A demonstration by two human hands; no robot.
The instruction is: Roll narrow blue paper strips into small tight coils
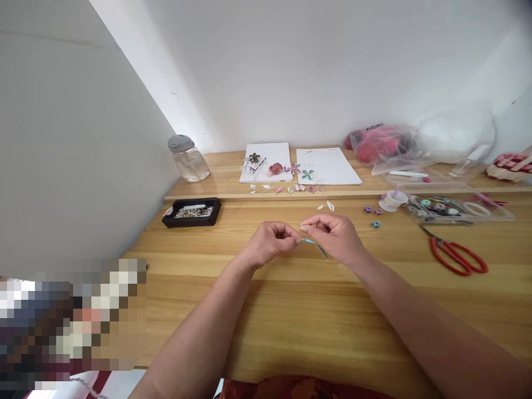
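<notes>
My left hand (275, 243) is closed in a pinch over the middle of the wooden table. From its fingertips a thin, curved blue strip (318, 246) hangs out to the right, its far end pointing down. Close beside it, my right hand (334, 235) has thumb and forefinger pressed together. Whatever those right fingers hold, if anything, is too small to make out. Just beyond the hands lie small white petal-shaped pieces (330, 205).
Red-handled scissors (457, 256) lie at right, near a clear tray (494, 209) of trinkets and a white spool (393, 200). A black box (191, 213) sits left, below a water bottle (189, 159). Flower pieces and white paper (328, 165) occupy the raised shelf.
</notes>
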